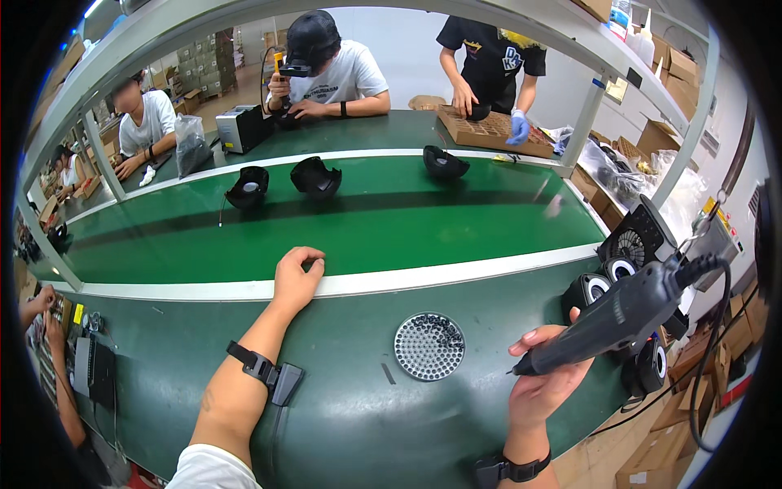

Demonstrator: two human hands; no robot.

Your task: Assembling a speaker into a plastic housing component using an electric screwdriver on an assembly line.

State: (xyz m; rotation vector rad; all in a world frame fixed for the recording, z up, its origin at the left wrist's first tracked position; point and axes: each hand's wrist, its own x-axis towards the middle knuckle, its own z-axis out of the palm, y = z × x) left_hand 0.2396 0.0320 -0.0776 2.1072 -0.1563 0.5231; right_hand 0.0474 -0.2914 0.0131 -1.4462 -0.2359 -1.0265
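Note:
My right hand (550, 379) is closed round a black electric screwdriver (599, 322), its thin tip pointing down and left above the green table. The tool's upper end meets a hook and a coiled cable at the right. Left of the tip, a round tray of small holes (429, 346) lies on the table, with dark screws gathered mostly in its upper right part. My left hand (297, 279) rests at the white rail (391, 279) beside the green conveyor belt (350, 228). Its fingers are loosely bent, thumb and forefinger apart, and nothing shows between them.
Black rounded housings (316, 178) sit apart on the belt. Black speaker-like units with white rings (586, 293) crowd the table's right edge near a black fan-like unit (631, 240). Across the belt, co-workers handle parts beside a partitioned cardboard box (497, 134). A white frame (586, 122) spans overhead.

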